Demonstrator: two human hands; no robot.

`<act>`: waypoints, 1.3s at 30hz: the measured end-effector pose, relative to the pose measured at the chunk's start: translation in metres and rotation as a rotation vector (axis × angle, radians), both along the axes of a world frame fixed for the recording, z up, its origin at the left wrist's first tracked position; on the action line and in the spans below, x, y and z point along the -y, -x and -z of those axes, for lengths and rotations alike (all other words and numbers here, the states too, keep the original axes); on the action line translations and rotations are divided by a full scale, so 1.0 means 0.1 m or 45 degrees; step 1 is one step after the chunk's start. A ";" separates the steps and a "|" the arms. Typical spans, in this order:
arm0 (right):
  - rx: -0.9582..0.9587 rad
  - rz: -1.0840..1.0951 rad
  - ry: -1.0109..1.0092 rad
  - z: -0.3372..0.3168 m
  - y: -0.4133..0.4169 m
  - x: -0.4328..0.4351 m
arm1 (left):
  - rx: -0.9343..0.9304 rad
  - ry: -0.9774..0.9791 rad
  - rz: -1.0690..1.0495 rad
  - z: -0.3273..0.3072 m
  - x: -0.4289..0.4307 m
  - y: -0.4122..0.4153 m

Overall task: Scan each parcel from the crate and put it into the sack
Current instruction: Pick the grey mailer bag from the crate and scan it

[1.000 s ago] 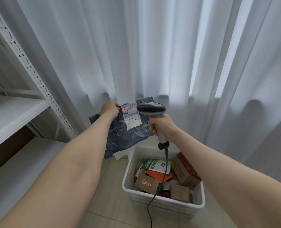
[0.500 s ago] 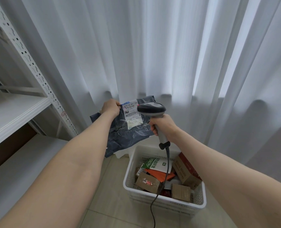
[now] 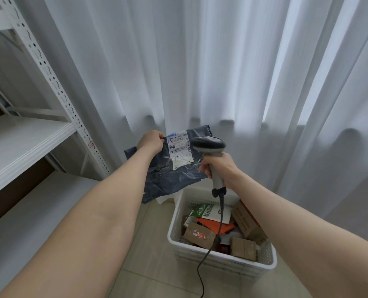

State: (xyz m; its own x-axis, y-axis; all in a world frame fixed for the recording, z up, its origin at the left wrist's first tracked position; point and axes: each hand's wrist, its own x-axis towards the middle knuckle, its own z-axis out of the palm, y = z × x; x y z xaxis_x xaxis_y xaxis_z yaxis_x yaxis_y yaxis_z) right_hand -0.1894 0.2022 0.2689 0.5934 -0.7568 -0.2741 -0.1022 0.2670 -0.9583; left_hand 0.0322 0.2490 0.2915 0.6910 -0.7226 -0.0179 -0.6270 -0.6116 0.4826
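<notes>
Where tiled floor shows at five o'clock, a white perforated plastic crate (image 3: 232,262) holds brown cardboard boxes (image 3: 199,234) and printed pouches. Above it, the right hand (image 3: 220,166) is wrapped round a grey corded handheld scanner (image 3: 208,144). The left hand (image 3: 149,143) pinches the top corner of a dark grey plastic mailer parcel (image 3: 174,179), held up in the air with its white label (image 3: 178,151) just beside the scanner's head. White curtains (image 3: 200,61) hang behind, and a white metal shelf (image 3: 23,143) stands at nine o'clock.

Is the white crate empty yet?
Not empty: the white perforated plastic crate holds brown cardboard boxes, an orange mailer and a green-and-white pouch.
</notes>
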 end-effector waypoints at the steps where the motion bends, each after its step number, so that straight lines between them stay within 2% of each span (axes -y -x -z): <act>1: 0.012 0.056 -0.032 0.02 0.00 -0.03 | 0.002 -0.001 0.009 0.00 -0.04 0.00; 8: 0.037 0.296 -0.184 0.21 0.19 -0.36 | -0.179 0.164 0.020 0.08 -0.40 0.24; 14: -0.066 0.244 -0.210 0.41 0.61 -0.93 | -0.615 0.202 0.055 0.11 -1.04 0.90; 19: -0.093 0.269 -0.280 0.54 0.86 -1.47 | -0.714 0.362 0.009 0.09 -1.63 1.38; 22: -0.130 0.380 -0.369 0.61 0.97 -1.81 | -0.907 0.437 -0.079 0.06 -2.01 1.49; 26: -0.003 0.484 -0.612 0.65 1.04 -2.19 | -1.048 0.680 -0.277 0.00 -2.52 1.47; 29: 0.043 0.450 -0.718 0.69 1.04 -2.43 | -1.122 0.871 -0.403 -0.06 -2.93 1.40; 33: 0.068 0.239 -0.846 0.68 0.94 -2.93 | -1.239 1.009 -0.483 -0.13 -3.59 1.22; 36: 0.108 0.118 -0.882 0.66 0.73 -3.44 | -1.250 1.020 -0.528 -0.12 -4.19 1.09; 37: 0.112 0.097 -0.859 0.65 0.64 -3.63 | -1.202 1.010 -0.546 -0.11 -4.41 1.02; 39: 0.084 0.127 -0.742 0.64 0.44 -4.00 | -0.956 0.905 -0.581 -0.04 -4.90 0.83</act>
